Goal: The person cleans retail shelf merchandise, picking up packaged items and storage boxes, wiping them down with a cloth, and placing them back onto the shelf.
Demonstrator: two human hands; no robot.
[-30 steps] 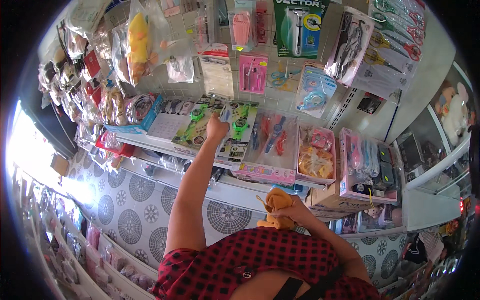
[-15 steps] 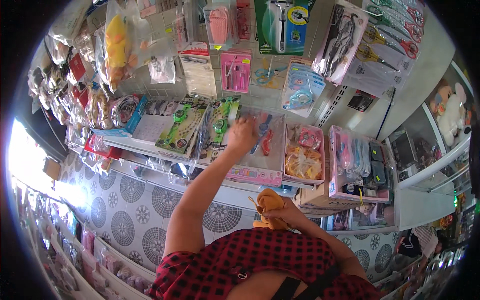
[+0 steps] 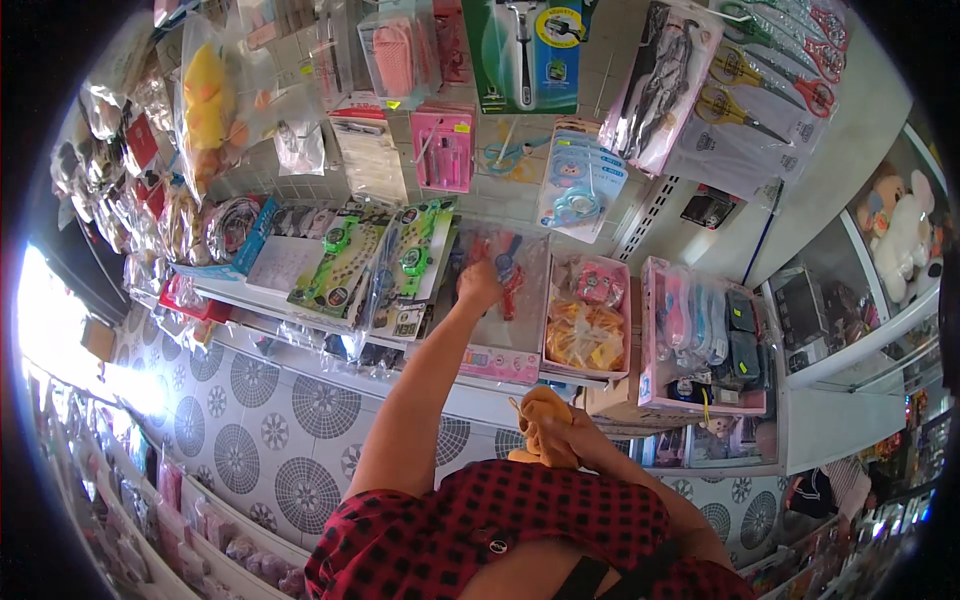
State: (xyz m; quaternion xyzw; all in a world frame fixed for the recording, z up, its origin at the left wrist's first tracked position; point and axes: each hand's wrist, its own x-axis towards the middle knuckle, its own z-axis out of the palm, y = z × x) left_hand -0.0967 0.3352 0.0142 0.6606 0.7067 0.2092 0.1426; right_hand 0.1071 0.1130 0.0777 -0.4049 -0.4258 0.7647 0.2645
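Observation:
My left hand (image 3: 480, 287) reaches into a shallow pink box (image 3: 505, 366) on the shelf. Its fingers are blurred, with something reddish at their tips, so their grip is unclear. Beside them lie a blue wristwatch (image 3: 505, 262) and a red wristwatch (image 3: 513, 292). Packs of green toy watches (image 3: 413, 262) lie just left of that hand. Close to my body, my right hand (image 3: 565, 435) is closed around a bunched orange-yellow cloth (image 3: 542, 410).
A box of bagged yellow items (image 3: 588, 335) stands right of the watches, then a pink box of brushes (image 3: 700, 325). Hanging above are a razor pack (image 3: 522, 60), correction tapes (image 3: 580, 195) and scissors (image 3: 735, 105). Patterned floor tiles (image 3: 305, 480) show below the shelf.
My left hand has shifted from the edge of the green watch packs rightward to the loose watches. My right hand still holds the cloth. The whole view has turned slightly.

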